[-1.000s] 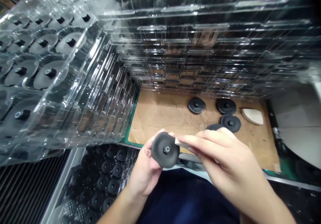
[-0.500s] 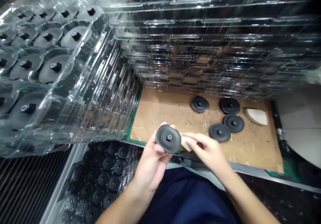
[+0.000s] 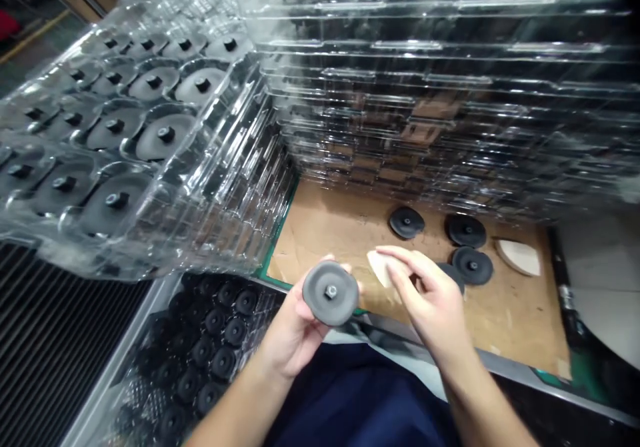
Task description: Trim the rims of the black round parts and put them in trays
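My left hand (image 3: 295,330) is closed around the rim of a dark grey rounded disc (image 3: 320,307) with a short post at its centre, its post side facing up towards me. Pinched between the fingers of my right hand (image 3: 425,293) is a small cream-coloured pad (image 3: 380,268) with a pointed end; what it is made of I cannot tell. A gap separates the pad from the disc. Under and beyond my right hand, similar black discs (image 3: 473,267) lie on a brown cardboard sheet (image 3: 340,220). One of those discs is partly hidden by the hand.
Stacked clear plastic trays (image 3: 350,100) form a wall behind the cardboard. Another tray stack (image 3: 225,187) on the left carries discs in its top pockets. A second cream pad (image 3: 520,257) lies at the right. Below left, a lower tray (image 3: 215,340) holds many discs beside a ribbed black surface (image 3: 60,327).
My right hand has drawn the cream pad away from the disc's edge, up and to the right. The disc in my left hand is turned slightly. The camera view has shifted.
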{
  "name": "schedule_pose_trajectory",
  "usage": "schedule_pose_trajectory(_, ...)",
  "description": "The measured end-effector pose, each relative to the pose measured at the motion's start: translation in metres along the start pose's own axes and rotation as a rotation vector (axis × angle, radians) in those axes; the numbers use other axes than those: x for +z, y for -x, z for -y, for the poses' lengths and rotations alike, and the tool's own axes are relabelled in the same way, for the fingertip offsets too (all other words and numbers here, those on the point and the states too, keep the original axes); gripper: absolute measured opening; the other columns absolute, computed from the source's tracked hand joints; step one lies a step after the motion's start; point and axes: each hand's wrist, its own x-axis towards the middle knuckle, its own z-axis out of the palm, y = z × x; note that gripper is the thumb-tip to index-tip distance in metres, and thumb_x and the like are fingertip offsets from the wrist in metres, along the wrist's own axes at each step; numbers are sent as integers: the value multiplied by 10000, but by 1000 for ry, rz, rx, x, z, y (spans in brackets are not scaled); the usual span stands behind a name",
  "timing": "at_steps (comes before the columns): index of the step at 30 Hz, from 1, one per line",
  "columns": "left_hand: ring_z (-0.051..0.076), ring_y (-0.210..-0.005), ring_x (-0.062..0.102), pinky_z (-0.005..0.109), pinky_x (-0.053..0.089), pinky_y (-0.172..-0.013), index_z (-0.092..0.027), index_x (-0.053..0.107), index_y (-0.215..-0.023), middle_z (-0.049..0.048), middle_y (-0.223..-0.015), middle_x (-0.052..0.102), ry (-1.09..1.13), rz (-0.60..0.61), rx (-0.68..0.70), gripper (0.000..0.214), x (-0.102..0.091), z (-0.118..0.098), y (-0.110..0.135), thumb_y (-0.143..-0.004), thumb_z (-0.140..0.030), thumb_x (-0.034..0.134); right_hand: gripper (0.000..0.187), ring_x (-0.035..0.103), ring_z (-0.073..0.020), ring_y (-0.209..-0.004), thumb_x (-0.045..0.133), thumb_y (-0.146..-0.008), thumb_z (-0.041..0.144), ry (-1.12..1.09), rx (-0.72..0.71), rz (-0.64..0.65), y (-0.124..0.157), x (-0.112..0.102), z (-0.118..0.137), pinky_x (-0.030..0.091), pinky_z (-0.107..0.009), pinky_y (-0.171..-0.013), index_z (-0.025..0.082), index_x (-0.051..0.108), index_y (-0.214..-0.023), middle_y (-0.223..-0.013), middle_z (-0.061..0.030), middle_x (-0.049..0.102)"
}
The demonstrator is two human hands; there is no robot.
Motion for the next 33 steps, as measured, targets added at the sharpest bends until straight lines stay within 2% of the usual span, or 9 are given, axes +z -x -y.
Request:
schedule_pose_trajectory(4, 223, -895, 713, 287, 555, -838, -245, 696, -1077, 21, -1029, 737, 60, 133, 11, 590, 6, 1, 9, -521, -344, 870, 253, 634, -221, -912, 508, -878, 278, 45, -6, 33, -8, 33, -32, 523, -358, -782, 179, 701, -1007, -1025, -103, 640)
schedule_pose_trajectory(7, 235, -921, 707, 305, 559, -840, -221, 697, -1069, 36, -1031, 731, 69, 185, -1, 579, 10, 1, 14, -539, -401, 845, 301, 575, -266, -1085, 480, -888, 289, 57, -20, 8, 0, 41, -35, 515, -418, -849, 172, 661, -1098, -1189, -150, 544)
schedule_pose_trajectory(11, 247, -952, 703, 323, 564, -841, -212, 697, -1064, 41, -1009, 735, 115, 225, -48, 561, 7, 3, 16, -577, -474, 796, 270, 611, -222, -1014, 454, -914, 276, 17, -87, 48, 29, 21, -26, 549, -341, -764, 208, 644, -1094, -1134, -120, 586)
schedule_pose_trajectory(16, 231, -848, 727, 303, 576, -700, -308, 638, -1170, 39, -1046, 714, 45, 342, -105, 538, 1, 11, 23, -719, -601, 618, 266, 650, -172, -931, 438, -905, 144, 63, -235, 265, 68, -6, -29, 547, -301, -801, 241, 655, -1024, -1016, -57, 665)
schedule_pose_trajectory(19, 236, -930, 699, 349, 541, -805, -396, 498, -1316, 40, -1130, 677, -298, 388, 111, 600, 1, 15, 28, -748, -477, 674, 301, 652, -176, -886, 426, -893, 104, 201, -296, 271, 78, -20, -34, 544, -310, -754, 246, 653, -1031, -1011, -60, 672)
schedule_pose_trajectory(23, 251, -1123, 598, 419, 403, -1004, -410, 384, -1386, 64, -1193, 671, -924, 395, 567, 942, 7, 17, 30, -619, -44, 789, 275, 648, -184, -902, 489, -893, 137, 249, -338, 86, 81, -46, -30, 530, -303, -765, 242, 630, -1104, -1003, -59, 679)
schedule_pose_trajectory(28, 273, -1044, 638, 435, 437, -954, -303, 410, -1374, 132, -1124, 701, -1060, 387, 642, 925, 13, 20, 32, -584, -2, 783, 200, 627, -168, -800, 569, -870, 158, 84, -110, -297, 92, -63, -13, 513, -276, -690, 252, 645, -1029, -959, -47, 654)
schedule_pose_trajectory(30, 269, -1059, 634, 425, 438, -954, -323, 304, -1431, 134, -1145, 687, -1110, 431, 677, 1011, 11, 22, 33, -597, -15, 786, 231, 624, -157, -780, 581, -866, 157, 63, -165, -240, 96, -59, -7, 518, -263, -674, 254, 639, -1067, -956, -46, 652)
schedule_pose_trajectory(33, 271, -1090, 617, 414, 432, -963, -347, 145, -1480, 131, -1181, 667, -1162, 481, 709, 1135, 8, 25, 36, -602, -66, 807, 312, 623, -162, -799, 555, -898, 220, 140, -353, 0, 96, -50, -2, 530, -278, -687, 250, 605, -1205, -948, -55, 664)
